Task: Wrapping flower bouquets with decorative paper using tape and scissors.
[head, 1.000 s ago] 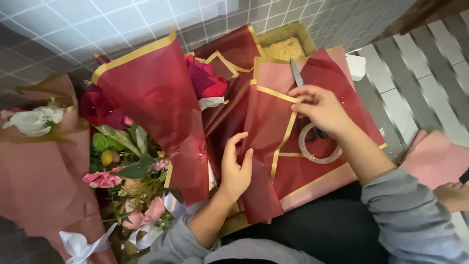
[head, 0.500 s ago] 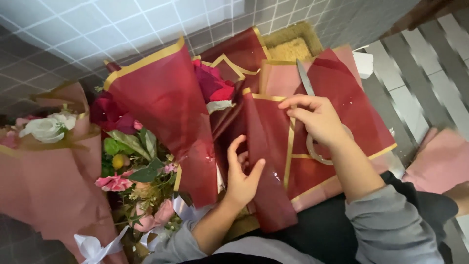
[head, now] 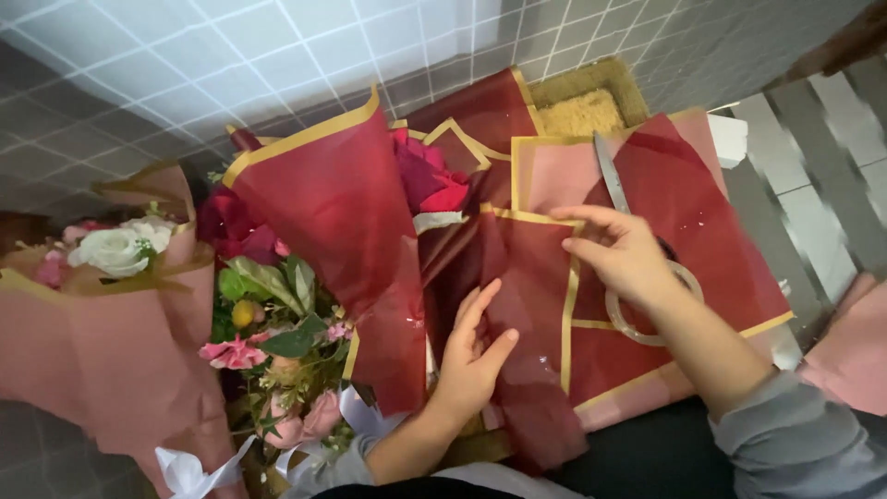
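A bouquet with red roses [head: 434, 180] is wrapped in dark red paper with gold edges [head: 333, 203]. My left hand [head: 471, 356] presses flat against the lower wrap, fingers spread. My right hand [head: 624, 254] pinches the gold-edged fold of a red sheet [head: 531, 268] beside the bouquet. More red sheets [head: 702, 212] lie spread underneath. A pair of scissors [head: 610, 176] and a clear tape roll [head: 647, 319] rest on those sheets, partly behind my right hand.
A finished bouquet in pink paper with a white rose [head: 115, 249] stands at left. Loose pink and green flowers [head: 277, 342] with white ribbon [head: 189, 471] sit in front. A straw-lined box [head: 582, 106] lies behind. Pink paper [head: 845, 356] is at right.
My right hand pulled the folded red sheet in toward the bouquet. My left hand slid up along the wrap and flattened on it.
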